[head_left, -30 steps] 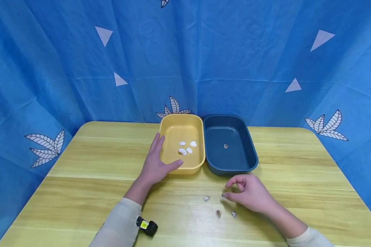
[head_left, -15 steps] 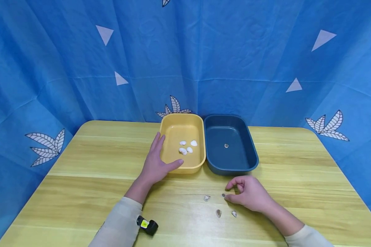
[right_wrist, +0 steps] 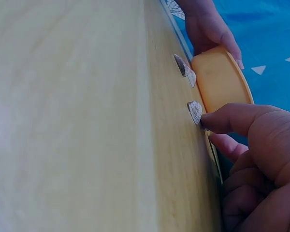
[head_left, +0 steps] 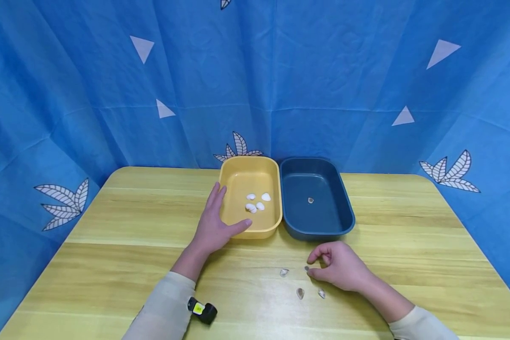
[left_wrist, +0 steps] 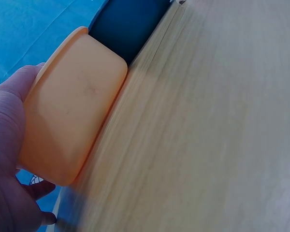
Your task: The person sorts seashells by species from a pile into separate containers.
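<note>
My left hand (head_left: 214, 226) lies at the near left corner of a yellow tub (head_left: 248, 163), its thumb over the near rim and its fingers along the side wall. White seashells (head_left: 266, 197) lie inside this tub. In front of a dark blue tub (head_left: 314, 224), my right hand (head_left: 342, 264) has thumb and forefinger bent around a small grey shell (head_left: 307, 268) at the thumb tip, low over the table. In the right wrist view the thumb (right_wrist: 234, 118) largely hides that shell. A brownish shell (head_left: 310, 200) sits in the blue tub.
On the wooden table (head_left: 131, 217) lie a whitish shell (head_left: 284, 272), a brown shell (head_left: 300, 293) and a patterned shell (head_left: 321, 293), close to the right hand. Both tubs stand side by side near the back edge. A blue curtain (head_left: 323, 94) hangs behind.
Hardly anything differs. The right hand has shifted very slightly to the left, with the small grey shell still at its thumb tip; the left hand stays on the yellow tub.
</note>
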Action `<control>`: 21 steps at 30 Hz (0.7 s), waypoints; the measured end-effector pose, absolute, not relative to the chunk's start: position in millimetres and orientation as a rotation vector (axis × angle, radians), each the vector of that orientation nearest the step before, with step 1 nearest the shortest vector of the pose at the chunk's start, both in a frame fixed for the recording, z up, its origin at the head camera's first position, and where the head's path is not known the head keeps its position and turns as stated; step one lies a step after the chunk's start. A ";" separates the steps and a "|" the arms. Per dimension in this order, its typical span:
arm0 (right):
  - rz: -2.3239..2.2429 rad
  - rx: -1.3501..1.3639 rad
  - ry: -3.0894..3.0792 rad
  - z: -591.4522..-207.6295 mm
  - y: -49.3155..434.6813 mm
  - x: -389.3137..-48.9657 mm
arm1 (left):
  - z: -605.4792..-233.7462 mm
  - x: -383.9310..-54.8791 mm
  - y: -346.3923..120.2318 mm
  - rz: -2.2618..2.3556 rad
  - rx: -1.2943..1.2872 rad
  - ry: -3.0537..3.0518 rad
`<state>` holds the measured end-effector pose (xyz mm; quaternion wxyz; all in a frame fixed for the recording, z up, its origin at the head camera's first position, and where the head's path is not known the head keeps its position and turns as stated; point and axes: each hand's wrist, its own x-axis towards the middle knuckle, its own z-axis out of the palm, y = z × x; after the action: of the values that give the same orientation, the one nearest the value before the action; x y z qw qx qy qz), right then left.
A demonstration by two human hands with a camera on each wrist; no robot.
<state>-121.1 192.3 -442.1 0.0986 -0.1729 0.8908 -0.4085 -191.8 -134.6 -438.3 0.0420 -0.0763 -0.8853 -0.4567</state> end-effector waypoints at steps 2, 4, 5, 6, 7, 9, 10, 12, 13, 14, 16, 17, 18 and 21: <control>-1.203 -0.527 2.637 -442.0 192.0 -121.3 | -438.5 -191.9 -134.8 -1.399 -0.237 -2.701; -1.193 -0.541 2.639 -441.9 191.6 -121.4 | -438.8 -192.1 -135.0 -1.401 -0.241 -2.694; -1.190 -0.546 2.638 -441.9 191.4 -121.4 | -438.9 -192.1 -135.0 -1.403 -0.241 -2.693; -1.187 -0.552 2.637 -441.8 191.3 -121.4 | -439.1 -192.2 -135.0 -1.407 -0.240 -2.693; -1.186 -0.557 2.634 -441.7 191.1 -121.3 | -439.2 -192.2 -135.1 -1.408 -0.240 -2.695; -1.187 -0.568 2.626 -441.6 191.1 -121.3 | -439.5 -192.2 -135.1 -1.411 -0.240 -2.697; -1.188 -0.574 2.622 -441.5 191.0 -121.3 | -439.6 -192.3 -135.2 -1.413 -0.240 -2.698; -1.192 -0.588 2.615 -441.5 191.0 -121.3 | -439.6 -192.2 -135.3 -1.412 -0.239 -2.697; -1.192 -0.593 2.610 -441.6 191.1 -121.3 | -439.7 -192.2 -135.3 -1.410 -0.239 -2.698; -1.193 -0.599 2.607 -441.6 191.3 -121.3 | -439.7 -192.0 -135.2 -1.409 -0.238 -2.699; -1.194 -0.609 2.603 -441.9 191.5 -121.3 | -439.8 -191.9 -135.1 -1.405 -0.237 -2.701; -1.194 -0.613 2.603 -442.0 191.5 -121.3 | -439.7 -191.9 -135.1 -1.402 -0.237 -2.702; -1.196 -0.618 2.602 -442.1 191.6 -121.3 | -439.7 -191.9 -135.0 -1.402 -0.237 -2.703; -1.192 -0.632 2.602 -442.2 191.5 -121.2 | -439.5 -192.0 -134.9 -1.401 -0.240 -2.700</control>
<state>-121.2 191.5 -442.2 0.1052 -0.2144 0.8828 -0.4045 -192.0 -134.9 -439.5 0.0451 -0.0785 -0.8840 -0.4586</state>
